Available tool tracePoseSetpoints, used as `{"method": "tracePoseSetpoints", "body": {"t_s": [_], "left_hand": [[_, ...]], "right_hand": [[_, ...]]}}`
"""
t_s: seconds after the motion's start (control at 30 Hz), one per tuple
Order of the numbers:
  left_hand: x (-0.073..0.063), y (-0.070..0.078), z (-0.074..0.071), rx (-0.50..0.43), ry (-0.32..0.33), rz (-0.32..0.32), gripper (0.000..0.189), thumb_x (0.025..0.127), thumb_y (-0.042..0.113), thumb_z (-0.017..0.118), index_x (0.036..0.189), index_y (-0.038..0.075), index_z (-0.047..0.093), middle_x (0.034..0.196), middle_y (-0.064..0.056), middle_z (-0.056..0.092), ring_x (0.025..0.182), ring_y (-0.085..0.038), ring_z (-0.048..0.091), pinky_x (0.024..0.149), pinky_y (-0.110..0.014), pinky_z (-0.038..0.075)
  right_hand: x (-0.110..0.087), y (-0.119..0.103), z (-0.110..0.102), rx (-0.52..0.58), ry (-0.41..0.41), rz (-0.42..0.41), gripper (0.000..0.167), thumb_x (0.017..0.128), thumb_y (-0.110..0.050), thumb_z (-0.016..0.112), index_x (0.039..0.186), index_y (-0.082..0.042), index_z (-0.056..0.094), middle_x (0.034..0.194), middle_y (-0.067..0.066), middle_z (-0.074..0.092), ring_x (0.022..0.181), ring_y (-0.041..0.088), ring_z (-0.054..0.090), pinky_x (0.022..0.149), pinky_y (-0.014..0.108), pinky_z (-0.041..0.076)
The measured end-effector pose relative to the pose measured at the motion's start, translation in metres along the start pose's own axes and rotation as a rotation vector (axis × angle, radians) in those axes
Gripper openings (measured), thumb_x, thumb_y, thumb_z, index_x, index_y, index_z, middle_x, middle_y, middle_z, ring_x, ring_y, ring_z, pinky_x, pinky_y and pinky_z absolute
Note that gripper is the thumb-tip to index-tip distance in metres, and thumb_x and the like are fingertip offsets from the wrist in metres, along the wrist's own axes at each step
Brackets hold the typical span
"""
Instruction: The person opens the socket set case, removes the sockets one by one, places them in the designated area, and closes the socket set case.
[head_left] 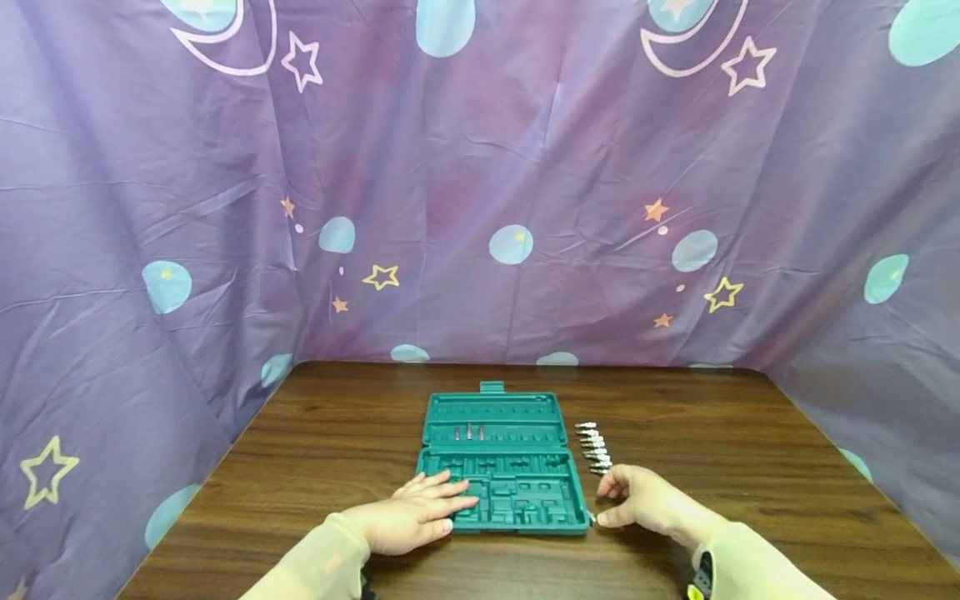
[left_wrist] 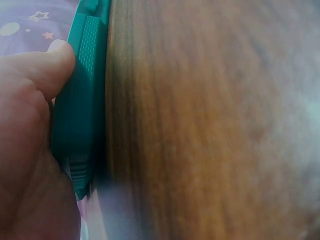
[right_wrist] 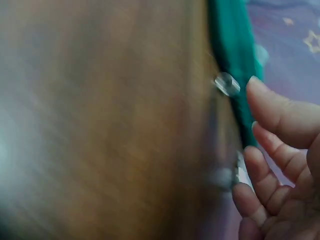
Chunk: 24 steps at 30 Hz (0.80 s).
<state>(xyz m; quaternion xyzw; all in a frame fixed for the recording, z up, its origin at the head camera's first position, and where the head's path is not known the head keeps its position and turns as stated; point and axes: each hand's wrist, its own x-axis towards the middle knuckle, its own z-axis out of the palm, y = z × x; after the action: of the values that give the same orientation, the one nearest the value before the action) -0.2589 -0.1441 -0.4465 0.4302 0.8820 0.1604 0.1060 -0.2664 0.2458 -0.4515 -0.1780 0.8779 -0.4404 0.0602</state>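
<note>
A green plastic tool case (head_left: 525,527) lies opened out, its moulded tray toward me and its lid (head_left: 491,400) toward the back. My left hand (head_left: 416,512) rests on the tray's left side with fingers spread; its thumb shows against the case wall (left_wrist: 87,110) in the left wrist view. Beside the tray's front right corner sits a small shiny metal piece, like a socket (right_wrist: 227,84). My right hand (head_left: 645,504) is right by it, thumb and fingers apart and lightly bent, with a gap between thumb tip and piece in the right wrist view.
Several small silver pieces (head_left: 596,454) lie in a row right of the case, just beyond my right fingers. Three reddish bits (head_left: 469,432) stand in the lid's slots. The brown wooden table (head_left: 337,450) ends at a purple patterned curtain (head_left: 450,167).
</note>
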Motion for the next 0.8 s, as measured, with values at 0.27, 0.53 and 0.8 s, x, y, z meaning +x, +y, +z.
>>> {"method": "tracePoseSetpoints", "body": {"t_s": [0.27,0.53,0.8], "left_hand": [[-0.002,0.0,0.002,0.018,0.02,0.005,0.046,0.105,0.037,0.034,0.15,0.027,0.037,0.156,0.001,0.03,0.145,-0.028,0.018,0.114,-0.056,0.013],[-0.002,-0.001,0.002,0.005,0.015,-0.001,0.046,0.105,0.038,0.034,0.15,0.027,0.036,0.156,0.001,0.029,0.145,-0.028,0.017,0.114,-0.056,0.012],[-0.004,-0.002,0.001,-0.004,0.012,-0.005,0.046,0.105,0.037,0.035,0.15,0.026,0.037,0.156,0.0,0.029,0.146,-0.029,0.017,0.114,-0.056,0.012]], "right_hand": [[-0.001,-0.004,0.022,-0.276,0.121,0.014,0.036,0.057,-0.026,0.089,0.079,-0.019,0.062,0.078,-0.006,0.056,0.078,0.014,0.047,0.071,0.033,0.036],[-0.005,0.005,0.011,-0.182,0.114,-0.006,0.016,0.075,-0.012,0.078,0.075,-0.011,0.062,0.069,-0.005,0.055,0.064,0.007,0.048,0.058,0.025,0.039],[0.004,0.017,-0.007,-0.109,0.163,0.068,0.018,0.073,-0.005,0.078,0.077,-0.004,0.06,0.066,-0.001,0.055,0.061,0.013,0.049,0.054,0.025,0.039]]}}
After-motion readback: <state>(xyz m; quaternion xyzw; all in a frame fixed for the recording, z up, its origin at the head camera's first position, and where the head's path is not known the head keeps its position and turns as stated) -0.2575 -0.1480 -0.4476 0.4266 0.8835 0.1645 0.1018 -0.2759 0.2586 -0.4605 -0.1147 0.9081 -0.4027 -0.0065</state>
